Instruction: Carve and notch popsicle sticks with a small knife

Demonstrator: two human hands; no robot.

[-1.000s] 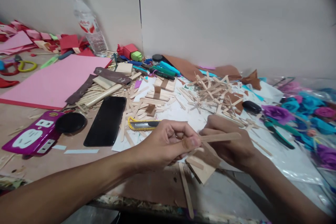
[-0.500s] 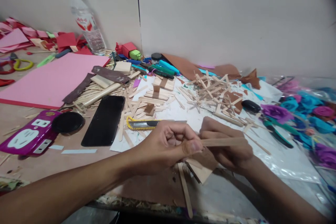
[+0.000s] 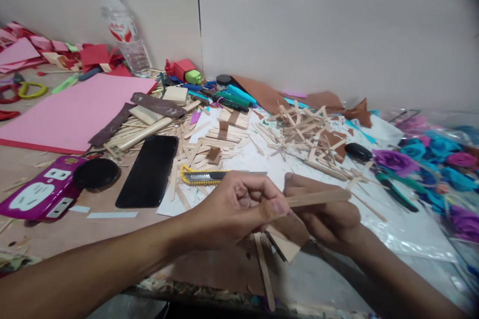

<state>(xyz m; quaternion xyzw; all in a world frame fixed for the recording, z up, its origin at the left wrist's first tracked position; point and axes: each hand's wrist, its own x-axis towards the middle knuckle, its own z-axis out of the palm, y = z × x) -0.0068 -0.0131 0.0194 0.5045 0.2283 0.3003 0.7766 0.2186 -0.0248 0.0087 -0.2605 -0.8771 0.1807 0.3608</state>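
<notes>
My left hand (image 3: pixel 243 207) is closed in a pinch, thumb on top, around the left end of a flat wooden craft stick (image 3: pixel 322 199). The stick runs to the right, across the front of my right hand (image 3: pixel 333 222). That hand is curled with its fingers bent; what they grip, if anything, is hidden. Just below both hands is a small wooden block (image 3: pixel 289 244), partly covered by them. Another craft stick (image 3: pixel 265 274) lies at its left, pointing towards the table's front edge.
Beyond my hands lie a yellow utility knife (image 3: pixel 204 176), a black phone (image 3: pixel 147 172) and a heap of loose craft sticks (image 3: pixel 305 129). A purple case (image 3: pixel 41 187) sits at left; green-handled pliers (image 3: pixel 396 190) and paper flowers (image 3: pixel 396 160) at right. A water bottle (image 3: pixel 125 35) stands behind.
The right end of the held craft stick has tilted up slightly. My right hand has shifted a little; my left hand keeps its pinch in nearly the same place.
</notes>
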